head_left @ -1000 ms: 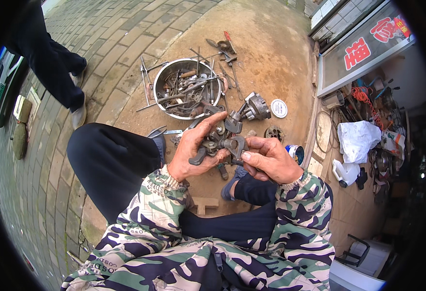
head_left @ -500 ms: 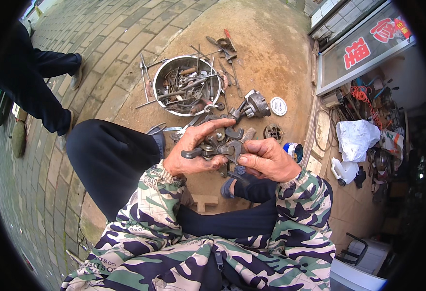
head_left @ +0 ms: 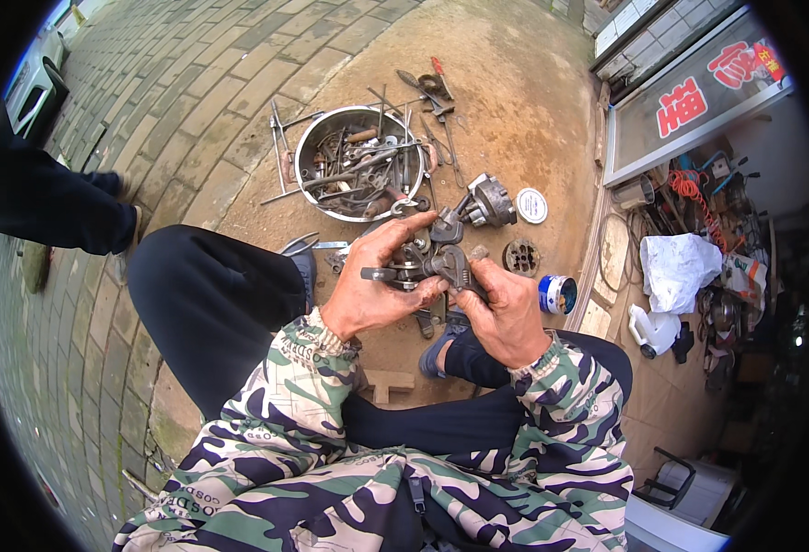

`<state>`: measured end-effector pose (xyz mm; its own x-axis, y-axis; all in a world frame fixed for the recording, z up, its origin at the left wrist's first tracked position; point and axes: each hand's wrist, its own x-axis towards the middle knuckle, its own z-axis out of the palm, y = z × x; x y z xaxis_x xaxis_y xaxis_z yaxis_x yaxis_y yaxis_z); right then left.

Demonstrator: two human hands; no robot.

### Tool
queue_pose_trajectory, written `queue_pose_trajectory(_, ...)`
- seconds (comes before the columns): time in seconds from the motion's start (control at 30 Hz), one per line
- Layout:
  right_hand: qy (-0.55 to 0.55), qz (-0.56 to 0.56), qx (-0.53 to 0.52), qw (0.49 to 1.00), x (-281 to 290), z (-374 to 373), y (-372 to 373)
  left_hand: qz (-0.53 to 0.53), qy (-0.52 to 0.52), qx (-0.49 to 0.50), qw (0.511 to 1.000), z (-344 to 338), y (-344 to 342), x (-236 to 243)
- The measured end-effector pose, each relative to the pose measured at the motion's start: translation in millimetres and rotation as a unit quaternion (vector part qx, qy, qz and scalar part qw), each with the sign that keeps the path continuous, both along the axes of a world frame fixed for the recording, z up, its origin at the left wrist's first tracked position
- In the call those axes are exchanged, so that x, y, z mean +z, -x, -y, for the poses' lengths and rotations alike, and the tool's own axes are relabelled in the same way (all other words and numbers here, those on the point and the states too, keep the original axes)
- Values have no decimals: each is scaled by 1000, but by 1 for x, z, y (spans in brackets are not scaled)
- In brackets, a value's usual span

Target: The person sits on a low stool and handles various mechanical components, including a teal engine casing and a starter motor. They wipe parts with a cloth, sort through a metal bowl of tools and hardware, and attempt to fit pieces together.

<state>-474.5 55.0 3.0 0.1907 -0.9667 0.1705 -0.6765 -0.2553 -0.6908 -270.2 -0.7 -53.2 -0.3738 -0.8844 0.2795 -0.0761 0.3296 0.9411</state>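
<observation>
My left hand (head_left: pixel 365 287) is closed around a dark metal part with hooked arms and bolts (head_left: pixel 411 269), which looks like a puller. Its thumb lies along the near side and its fingers along the far side. My right hand (head_left: pixel 506 311) grips an adjustable wrench (head_left: pixel 461 270). The wrench's head meets the middle of the hooked part, between my two hands; the fingers cover most of its handle. Both hands are above the ground, between my knees.
Beyond my hands stands a round metal basin (head_left: pixel 305 189) heaped with tools and parts. Near it are a geared metal assembly (head_left: pixel 490 201), a white lid (head_left: pixel 531 205), a round holed part (head_left: pixel 520 257) and an open blue can (head_left: pixel 556 294). A person's legs (head_left: pixel 64 198) are at left.
The wrench and my right hand have turned, so the handle now points down toward me. The hooked part has tilted slightly in my left hand. The person's legs at left have moved.
</observation>
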Motion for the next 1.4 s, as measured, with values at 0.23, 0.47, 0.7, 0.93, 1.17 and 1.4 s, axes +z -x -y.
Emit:
queue_pose_trajectory(0.23,-32,15,6,999,4,-1,1,70,85,61,992,1,2,0)
queue_pose_trajectory(0.47,-38,36,1,999,9,-2,1,36,35,80,996,-4,6,10)
queue_pose_trajectory(0.7,-66,61,29,996,12,-3,0,-61,-18,-2,998,-3,4,-7)
queue_pose_trajectory(0.93,-35,73,77,994,15,-5,0,-38,-93,-58,993,-4,-3,14)
queue_pose_trajectory(1.17,1,34,63,997,15,-1,0,-58,-42,-74,995,-4,-1,4)
queue_pose_trajectory(1.4,-2,35,137,990,23,5,9,-225,-307,-246,892,-15,6,-5)
